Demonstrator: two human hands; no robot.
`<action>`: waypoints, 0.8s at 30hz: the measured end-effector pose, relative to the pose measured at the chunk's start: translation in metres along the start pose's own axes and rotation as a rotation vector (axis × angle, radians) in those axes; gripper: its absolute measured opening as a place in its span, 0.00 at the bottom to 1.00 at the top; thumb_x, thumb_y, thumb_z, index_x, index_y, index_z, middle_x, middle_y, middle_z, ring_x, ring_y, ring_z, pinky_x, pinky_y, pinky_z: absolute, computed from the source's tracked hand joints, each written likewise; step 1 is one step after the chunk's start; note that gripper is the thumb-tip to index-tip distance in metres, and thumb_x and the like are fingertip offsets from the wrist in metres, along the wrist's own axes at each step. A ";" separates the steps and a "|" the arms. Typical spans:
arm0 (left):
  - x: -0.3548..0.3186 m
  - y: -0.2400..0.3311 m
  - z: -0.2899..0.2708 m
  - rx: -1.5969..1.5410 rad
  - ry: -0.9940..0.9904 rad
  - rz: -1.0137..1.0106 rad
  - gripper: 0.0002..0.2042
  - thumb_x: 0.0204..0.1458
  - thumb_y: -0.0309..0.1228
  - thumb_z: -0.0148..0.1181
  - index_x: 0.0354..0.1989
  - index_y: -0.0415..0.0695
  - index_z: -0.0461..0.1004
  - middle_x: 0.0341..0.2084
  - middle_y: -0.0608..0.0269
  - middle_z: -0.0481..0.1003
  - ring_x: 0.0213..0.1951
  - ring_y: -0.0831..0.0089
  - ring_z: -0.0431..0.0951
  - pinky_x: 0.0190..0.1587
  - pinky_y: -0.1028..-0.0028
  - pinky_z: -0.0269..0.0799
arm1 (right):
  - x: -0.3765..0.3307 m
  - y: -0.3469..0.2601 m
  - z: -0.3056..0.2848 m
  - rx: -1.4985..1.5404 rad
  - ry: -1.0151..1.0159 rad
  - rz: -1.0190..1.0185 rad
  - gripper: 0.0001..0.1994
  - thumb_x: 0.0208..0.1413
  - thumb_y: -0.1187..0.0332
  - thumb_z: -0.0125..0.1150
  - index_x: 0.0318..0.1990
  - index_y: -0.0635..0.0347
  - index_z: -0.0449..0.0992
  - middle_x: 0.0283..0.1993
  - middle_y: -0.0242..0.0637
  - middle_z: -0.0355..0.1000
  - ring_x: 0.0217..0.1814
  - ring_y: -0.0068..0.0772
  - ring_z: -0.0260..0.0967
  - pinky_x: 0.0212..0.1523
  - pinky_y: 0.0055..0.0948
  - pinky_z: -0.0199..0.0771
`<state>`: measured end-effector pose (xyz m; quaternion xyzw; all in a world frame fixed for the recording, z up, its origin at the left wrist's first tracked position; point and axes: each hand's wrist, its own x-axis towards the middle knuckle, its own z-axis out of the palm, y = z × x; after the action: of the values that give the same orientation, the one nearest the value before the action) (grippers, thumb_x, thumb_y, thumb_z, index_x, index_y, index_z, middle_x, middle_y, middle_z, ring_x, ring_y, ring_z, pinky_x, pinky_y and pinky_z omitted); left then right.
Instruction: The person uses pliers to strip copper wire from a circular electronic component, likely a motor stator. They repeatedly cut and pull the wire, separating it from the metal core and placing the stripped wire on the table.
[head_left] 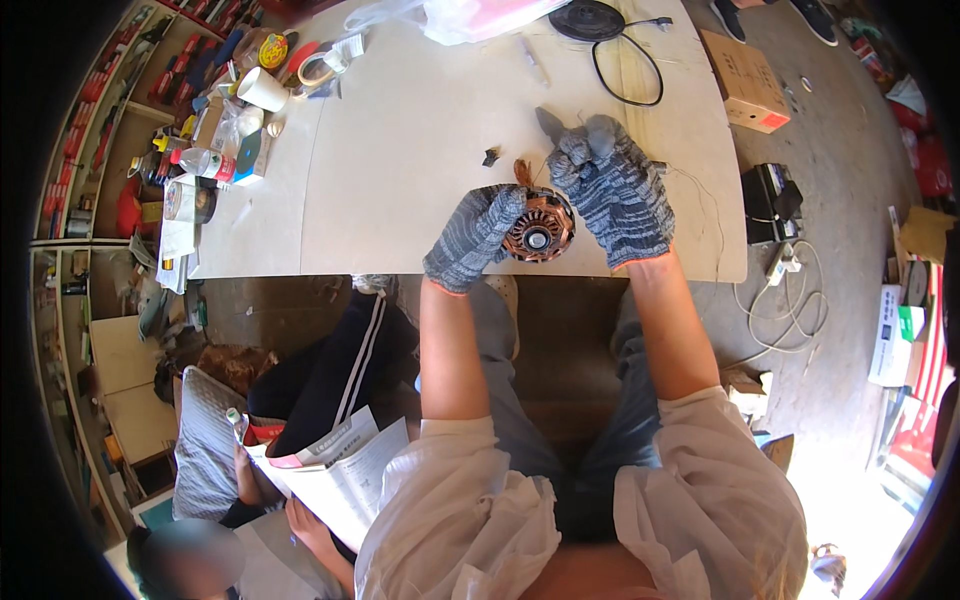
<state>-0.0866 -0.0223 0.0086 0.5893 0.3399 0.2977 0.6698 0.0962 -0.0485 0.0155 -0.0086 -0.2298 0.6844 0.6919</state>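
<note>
My left hand (478,238), in a grey knitted glove, grips a round motor part with copper windings (538,236) by its left side, at the near edge of the table. Reddish-brown strands stick up from the part's far rim. Just right of it is my gloved right hand (615,195), its fingers pinched together on a thin copper wire that runs beside the part. The fingertips largely hide the wire's end. A small dark scrap (491,157) lies on the tabletop beyond my left hand.
The pale table (400,130) carries a cable reel (587,18), a pen-like stick (534,60) and, at left, a white cup (263,90) and plastic bottle (207,163). A cardboard box (745,80) stands right. A person with newspaper (340,470) sits at lower left.
</note>
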 end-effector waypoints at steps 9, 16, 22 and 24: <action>0.000 0.016 0.006 0.140 -0.138 0.076 0.20 0.38 0.33 0.70 0.41 0.39 0.76 0.32 0.60 0.78 0.33 0.77 0.76 0.40 0.75 0.71 | 0.001 0.004 -0.028 -0.480 0.155 -0.221 0.07 0.59 0.72 0.44 0.41 0.64 0.65 0.41 0.40 0.65 0.47 0.34 0.62 0.54 0.34 0.65; 0.000 0.013 0.002 0.248 -0.087 -0.025 0.20 0.39 0.34 0.69 0.40 0.38 0.76 0.29 0.62 0.78 0.33 0.76 0.77 0.38 0.77 0.71 | -0.013 -0.024 0.021 -0.077 0.042 -0.110 0.11 0.61 0.68 0.38 0.46 0.62 0.64 0.42 0.41 0.63 0.46 0.36 0.61 0.53 0.40 0.62; 0.004 0.010 0.006 0.273 -0.037 0.068 0.19 0.39 0.36 0.69 0.39 0.40 0.77 0.28 0.61 0.77 0.33 0.76 0.76 0.37 0.76 0.71 | -0.010 -0.015 0.041 -0.320 0.002 -0.215 0.08 0.56 0.70 0.55 0.42 0.61 0.69 0.36 0.39 0.68 0.38 0.34 0.67 0.45 0.36 0.71; 0.004 0.011 0.006 0.333 -0.058 0.120 0.20 0.38 0.32 0.70 0.40 0.37 0.74 0.32 0.59 0.77 0.36 0.75 0.76 0.41 0.76 0.71 | -0.002 -0.010 0.057 -0.490 0.055 -0.362 0.05 0.58 0.68 0.53 0.39 0.56 0.71 0.28 0.33 0.65 0.29 0.29 0.64 0.39 0.29 0.70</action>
<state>-0.0791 -0.0210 0.0199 0.7198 0.3292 0.2597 0.5533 0.0869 -0.0679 0.0689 -0.1527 -0.3667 0.4738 0.7860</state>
